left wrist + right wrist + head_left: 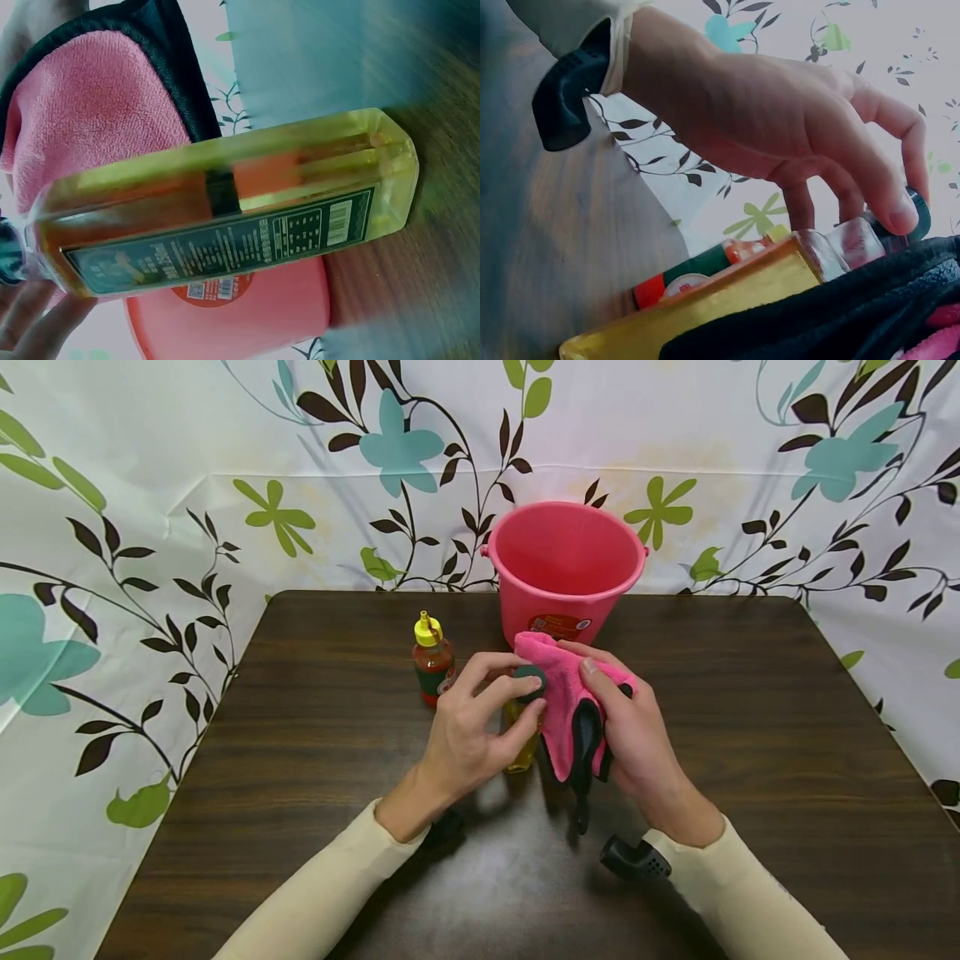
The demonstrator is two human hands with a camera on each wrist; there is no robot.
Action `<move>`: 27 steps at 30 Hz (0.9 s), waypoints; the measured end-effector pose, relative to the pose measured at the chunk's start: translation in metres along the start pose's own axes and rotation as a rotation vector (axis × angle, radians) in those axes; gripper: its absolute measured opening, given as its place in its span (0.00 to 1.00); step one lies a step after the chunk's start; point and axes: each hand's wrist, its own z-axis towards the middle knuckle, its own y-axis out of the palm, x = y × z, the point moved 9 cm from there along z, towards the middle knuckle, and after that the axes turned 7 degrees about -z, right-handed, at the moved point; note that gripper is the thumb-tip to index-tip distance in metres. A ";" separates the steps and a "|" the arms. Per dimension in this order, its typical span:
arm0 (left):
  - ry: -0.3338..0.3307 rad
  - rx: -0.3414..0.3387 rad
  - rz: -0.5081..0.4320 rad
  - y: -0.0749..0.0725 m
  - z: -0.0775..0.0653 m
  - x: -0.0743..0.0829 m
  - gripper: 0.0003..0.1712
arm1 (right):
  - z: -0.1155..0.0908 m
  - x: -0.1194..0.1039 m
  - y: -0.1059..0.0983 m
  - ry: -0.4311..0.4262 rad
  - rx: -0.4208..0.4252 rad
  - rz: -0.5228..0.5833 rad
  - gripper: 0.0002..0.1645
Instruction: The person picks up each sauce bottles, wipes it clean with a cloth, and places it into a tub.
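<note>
My left hand (pixel 471 727) pinches the dark green cap (pixel 530 673) of a clear bottle of yellow oil (pixel 300 202) between thumb and fingers. The bottle is upright in the head view, largely behind that hand; whether its base touches the table I cannot tell. In my right hand (pixel 647 739) is a pink cloth with black trim (pixel 558 681), gripped with the thumb on top. The cloth hangs close beside the bottle, and a black edge dangles below it. In the right wrist view, the cap (pixel 916 216) shows under the left thumb.
A red sauce bottle with a yellow tip (pixel 433 664) stands left of the oil bottle. Behind the hands is a pink bucket (pixel 570 602) near the far edge of the dark wooden table (pixel 315 735). A flower-patterned sheet (pixel 187 427) hangs behind.
</note>
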 end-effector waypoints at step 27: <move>0.022 0.013 -0.063 0.001 -0.001 -0.007 0.19 | 0.006 0.035 0.034 -0.121 -0.038 -0.084 0.24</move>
